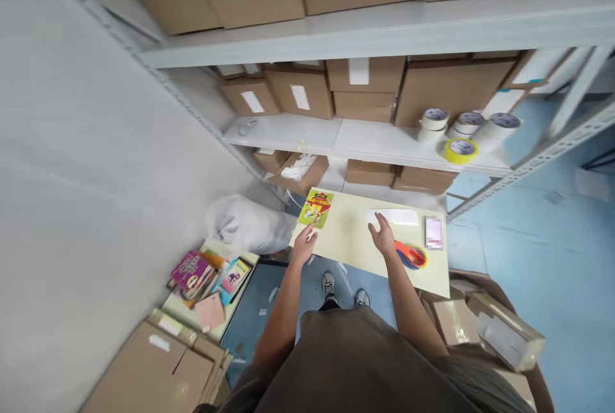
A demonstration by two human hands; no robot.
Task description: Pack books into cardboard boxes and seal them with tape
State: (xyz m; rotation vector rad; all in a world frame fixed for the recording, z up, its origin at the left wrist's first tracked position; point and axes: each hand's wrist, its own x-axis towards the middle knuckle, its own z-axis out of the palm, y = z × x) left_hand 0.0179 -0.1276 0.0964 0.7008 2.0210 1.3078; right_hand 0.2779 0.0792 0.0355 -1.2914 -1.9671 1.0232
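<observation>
A dark shirt (360,362) fills the lower middle, nearest the camera, and the person's forearms (281,317) reach out from it over a pale table (346,244). The left hand (304,244) is at the near edge of a green and red book (316,208), which lies flat at the table's left end. Its thumb and fingers stand apart with nothing between them; whether a fingertip touches the cover, the view does not tell. The right hand (383,235) is over the left part of a white strip (406,216), fingers spread and grasping nothing; contact with the strip cannot be told either. Just beside the right forearm lies a red and blue thing (415,255), too unclear to name, and near the table's right end is a pixelated pale rectangle (434,234).

The book looks thin, so it would likely handle best with the thumb below its near edge and the fingers flat on the cover, since a pinch at one corner could bend it. The strip probably slides easily; a light, flat palm would steady it better than fingertips, and lifting it by one end may crease it. The right forearm does well to pass above the red and blue thing, lest it push that off the edge
</observation>
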